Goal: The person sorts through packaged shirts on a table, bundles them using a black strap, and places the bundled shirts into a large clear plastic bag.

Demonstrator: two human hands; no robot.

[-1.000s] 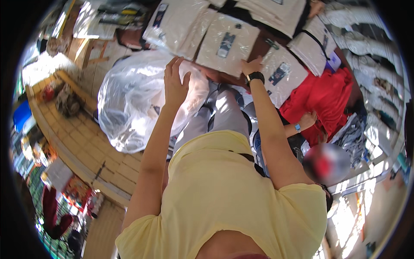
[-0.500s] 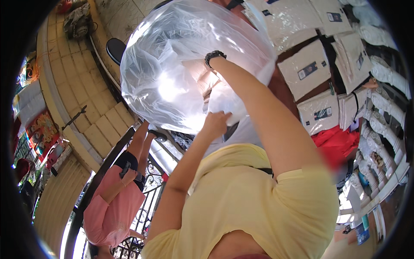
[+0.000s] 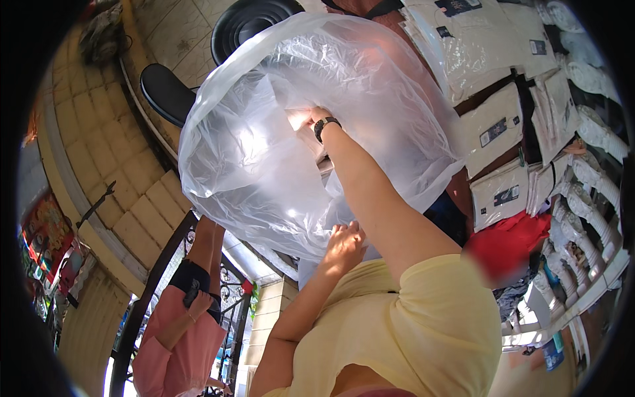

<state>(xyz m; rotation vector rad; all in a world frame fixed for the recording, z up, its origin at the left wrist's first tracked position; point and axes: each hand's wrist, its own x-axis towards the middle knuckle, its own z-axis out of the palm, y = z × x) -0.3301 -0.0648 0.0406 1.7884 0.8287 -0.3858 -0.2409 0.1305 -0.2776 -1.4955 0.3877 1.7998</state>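
A large clear plastic bag (image 3: pixel 225 159) stands wide open in front of me. My left hand (image 3: pixel 345 243) is closed on the bag's near rim, its fingers curled over the plastic. My right hand (image 3: pixel 319 116), with a dark band at the wrist, is down inside the bag. Its fingers appear closed at the edge of a flat pale packet (image 3: pixel 297 119); glare and plastic partly hide the fingertips. More flat packets (image 3: pixel 324 165) lie lower in the bag, mostly covered by plastic folds.
Flat plastic-wrapped packets of pale cloth (image 3: pixel 496 132) lie on a brown surface at right, by a white balustrade (image 3: pixel 585 218). Red cloth (image 3: pixel 506 248) lies nearer. Beyond the bag are a round black seat (image 3: pixel 248 26) and black pad (image 3: pixel 165 94). A person in pink (image 3: pixel 175 337) is at lower left.
My right hand has come partly into sight among the packets. My left hand and the bag's near rim have moved closer to me. The view has shifted, revealing the round black seat.
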